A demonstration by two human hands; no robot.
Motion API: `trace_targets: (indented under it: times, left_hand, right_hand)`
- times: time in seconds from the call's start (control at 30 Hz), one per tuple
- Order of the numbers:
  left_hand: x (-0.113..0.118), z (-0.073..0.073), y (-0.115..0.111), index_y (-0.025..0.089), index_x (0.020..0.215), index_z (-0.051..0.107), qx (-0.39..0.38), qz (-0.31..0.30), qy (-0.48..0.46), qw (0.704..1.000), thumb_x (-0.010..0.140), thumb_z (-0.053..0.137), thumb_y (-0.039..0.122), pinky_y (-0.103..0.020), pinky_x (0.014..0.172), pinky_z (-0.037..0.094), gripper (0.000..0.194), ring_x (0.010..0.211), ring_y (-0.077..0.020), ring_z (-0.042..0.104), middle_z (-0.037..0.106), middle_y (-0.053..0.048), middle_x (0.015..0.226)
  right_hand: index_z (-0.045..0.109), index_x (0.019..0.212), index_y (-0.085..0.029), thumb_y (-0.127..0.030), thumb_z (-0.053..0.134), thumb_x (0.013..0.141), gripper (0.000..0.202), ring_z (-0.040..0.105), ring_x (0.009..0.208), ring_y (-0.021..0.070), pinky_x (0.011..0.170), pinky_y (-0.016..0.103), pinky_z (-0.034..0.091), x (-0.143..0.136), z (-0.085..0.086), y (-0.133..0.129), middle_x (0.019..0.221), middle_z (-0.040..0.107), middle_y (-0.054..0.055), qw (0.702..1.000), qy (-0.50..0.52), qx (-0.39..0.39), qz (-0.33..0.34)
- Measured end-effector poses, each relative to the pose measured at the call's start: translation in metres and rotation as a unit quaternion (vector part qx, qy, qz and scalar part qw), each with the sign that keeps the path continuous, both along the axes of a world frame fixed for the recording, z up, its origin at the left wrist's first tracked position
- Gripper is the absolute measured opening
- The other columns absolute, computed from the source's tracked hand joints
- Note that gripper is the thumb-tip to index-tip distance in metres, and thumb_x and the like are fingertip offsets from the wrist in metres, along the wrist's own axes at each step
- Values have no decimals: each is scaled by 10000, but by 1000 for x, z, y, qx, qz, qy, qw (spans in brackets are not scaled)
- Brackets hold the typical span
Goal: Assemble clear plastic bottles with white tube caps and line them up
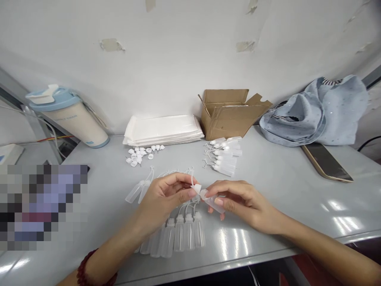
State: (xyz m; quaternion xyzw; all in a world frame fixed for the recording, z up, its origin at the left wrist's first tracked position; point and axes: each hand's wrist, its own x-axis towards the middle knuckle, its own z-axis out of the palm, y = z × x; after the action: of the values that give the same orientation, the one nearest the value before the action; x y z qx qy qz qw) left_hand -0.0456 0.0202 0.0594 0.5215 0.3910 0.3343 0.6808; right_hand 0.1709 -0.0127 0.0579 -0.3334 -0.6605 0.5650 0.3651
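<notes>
Between finger and thumb, my left hand [175,192] pinches a small white cap [196,188] with a strap standing up from it. My right hand [238,200] is closed on a translucent plastic bottle [214,203], tilted with its neck towards the cap; whether the two touch is hard to tell. Below my hands lies a row of similar bottles [179,234], partly hidden by my left hand and forearm. Two more bottles [135,192] rest left of my left hand. Several bottles with thin tips [228,153] are grouped behind my right hand.
Loose white caps [139,155] lie before a stack of white sheets [163,129]. An open cardboard box [230,119] stands beside it. A tumbler [74,119] leans at left; a blue cloth bag [321,111] and phone [327,163] are right. A blurred patch covers the left table area.
</notes>
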Motion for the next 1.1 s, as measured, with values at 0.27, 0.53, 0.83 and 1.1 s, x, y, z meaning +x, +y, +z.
trace_targets:
  times: [0.27, 0.53, 0.83, 1.1]
  left_hand:
    - [0, 6, -3, 199, 863, 659, 73, -30, 49, 996, 812, 676, 270, -237, 716, 497, 90, 792, -136, 603, 646, 4, 830]
    - [4, 10, -6, 189, 812, 664, 128, -23, 139, 982, 822, 633, 279, -226, 653, 493, 95, 728, -130, 595, 636, -8, 842]
    - [9, 2, -11, 186, 791, 654, 181, -27, 158, 970, 833, 610, 227, -227, 636, 509, 74, 720, -134, 607, 647, -26, 847]
    - [8, -7, -14, 212, 878, 668, 403, -5, 175, 898, 847, 577, 106, -230, 664, 512, 142, 783, -142, 635, 664, -42, 932]
  right_hand:
    - [560, 1019, -179, -247, 514, 932, 120, 639, 758, 125, 574, 229, 529, -2, 4, 0, 858, 603, 26, 999, -26, -31, -14]
    - [502, 1069, -182, -154, 435, 939, 148, 625, 831, 172, 701, 322, 522, -2, -2, -3, 949, 645, 82, 954, -197, 217, -65]
    - [440, 1045, -194, -159, 390, 950, 112, 571, 722, 148, 634, 290, 474, -5, -10, -1, 856, 602, 50, 956, -191, 210, -70]
    - [363, 939, -217, -423, 462, 938, 229, 407, 517, 72, 492, 207, 325, -9, -3, 4, 728, 604, -9, 983, 1, -181, -28]
